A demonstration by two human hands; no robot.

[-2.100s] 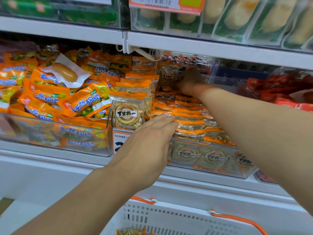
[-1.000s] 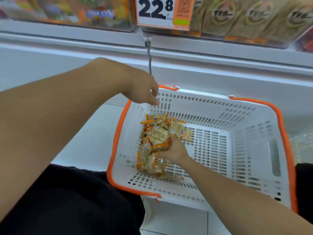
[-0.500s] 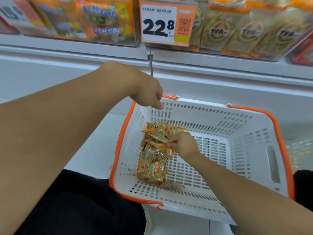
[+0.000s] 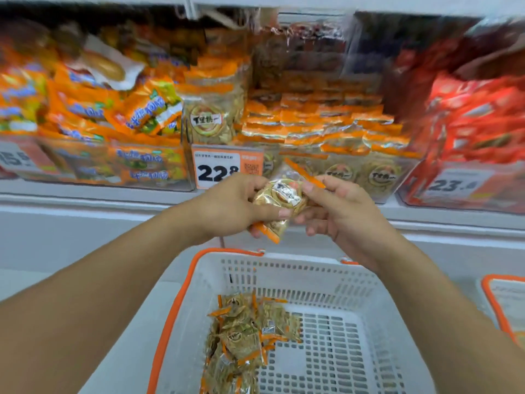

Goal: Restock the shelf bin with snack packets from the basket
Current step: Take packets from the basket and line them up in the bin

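Since only the head view is on offer, I read everything from it. Between my two hands I hold a snack packet [image 4: 279,199], lifted above the basket [image 4: 352,282] and just in front of the shelf bin [image 4: 335,169]. My left hand [image 4: 227,207] has its fingers and thumb curled round the packet's lower left side; my right hand [image 4: 341,210] pinches its upper right edge near the orange seal. Both are closed on that one packet.

I judge it light and soft: a crinkly film pouch with loose contents that would give under pressure, glossy enough to slip if I hold only the flat face. The sealed orange ends look like the firmest places to take hold, and a gentle pinch there should spare whatever is inside from crushing. That is a guess from its look, not something I can feel.

As for looks, the packet is clear, shiny film over pale tan contents, with a round brown-and-white label in the middle and orange strips at both ends. The remaining packets [image 4: 244,339] of the same kind lie heaped in the left part of the basket floor. The bin behind the price tag [image 4: 224,169] already holds rows of matching packets, though motion blur softens them.
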